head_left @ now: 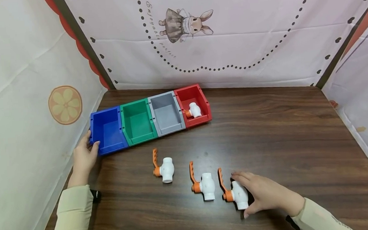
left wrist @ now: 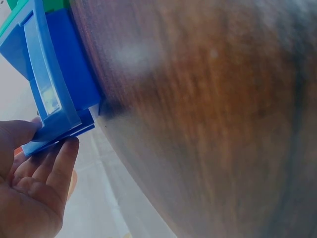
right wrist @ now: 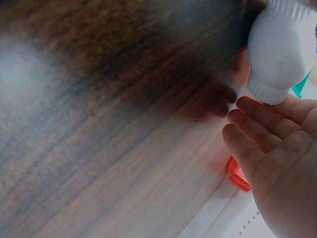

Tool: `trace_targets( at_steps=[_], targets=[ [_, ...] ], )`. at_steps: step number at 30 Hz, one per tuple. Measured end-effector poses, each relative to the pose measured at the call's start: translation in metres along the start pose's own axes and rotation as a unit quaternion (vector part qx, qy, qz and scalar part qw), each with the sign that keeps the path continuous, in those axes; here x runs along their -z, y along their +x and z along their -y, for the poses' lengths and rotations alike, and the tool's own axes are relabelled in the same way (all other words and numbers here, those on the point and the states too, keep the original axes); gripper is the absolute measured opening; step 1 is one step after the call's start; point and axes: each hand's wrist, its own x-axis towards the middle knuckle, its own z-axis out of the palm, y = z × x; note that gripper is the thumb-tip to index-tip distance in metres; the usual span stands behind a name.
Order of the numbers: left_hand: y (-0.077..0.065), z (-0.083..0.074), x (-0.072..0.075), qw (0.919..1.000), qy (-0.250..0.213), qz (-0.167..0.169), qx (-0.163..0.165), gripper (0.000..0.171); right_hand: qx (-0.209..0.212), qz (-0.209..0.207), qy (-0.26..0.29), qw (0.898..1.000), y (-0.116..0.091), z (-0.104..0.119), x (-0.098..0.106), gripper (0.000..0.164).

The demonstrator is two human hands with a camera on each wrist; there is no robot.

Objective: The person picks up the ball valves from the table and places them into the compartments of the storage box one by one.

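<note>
My left hand (head_left: 84,158) holds the near-left side of the blue bin (head_left: 110,131), its thumb over the rim and its fingers (left wrist: 62,163) against the outer wall. On the right, my right hand (head_left: 263,190) spreads around a white ball valve (head_left: 240,195) with an orange lever, lying on the table. Thumb and fingertips are at opposite ends of its body; in the right wrist view the fingers (right wrist: 262,124) are extended beside the ribbed end, and firm contact cannot be told. Two similar ball valves, a middle one (head_left: 208,186) and a left one (head_left: 167,169), lie to its left.
Joined to the blue bin in a slanting row are a green bin (head_left: 138,122), a grey bin (head_left: 166,112) and a red bin (head_left: 206,118). Another ball valve (head_left: 195,110) lies in the red bin. Printed cloth walls (head_left: 245,32) border the wooden table (head_left: 281,130).
</note>
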Motion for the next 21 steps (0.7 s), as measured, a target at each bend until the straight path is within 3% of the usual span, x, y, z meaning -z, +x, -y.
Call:
trace_targets(
  at_steps=[6, 13, 21],
  targets=[
    [-0.0018, -0.0010, 0.0003, 1.0000, 0.000, -0.005, -0.003, 0.052, 0.002, -0.009, 0.007, 1.000, -0.0034, 0.0014, -0.0010, 0.096],
    [-0.0060, 0.0017, -0.0003, 0.9998, -0.005, 0.000, 0.018, 0.054, 0.002, -0.003, 0.022, 1.000, -0.0034, 0.0040, -0.0002, 0.087],
    [-0.0018, 0.0029, -0.0008, 0.9999, -0.007, -0.009, 0.010, 0.054, 0.022, -0.040, 0.019, 0.999, -0.0044, 0.0055, -0.0024, 0.083]
  ],
)
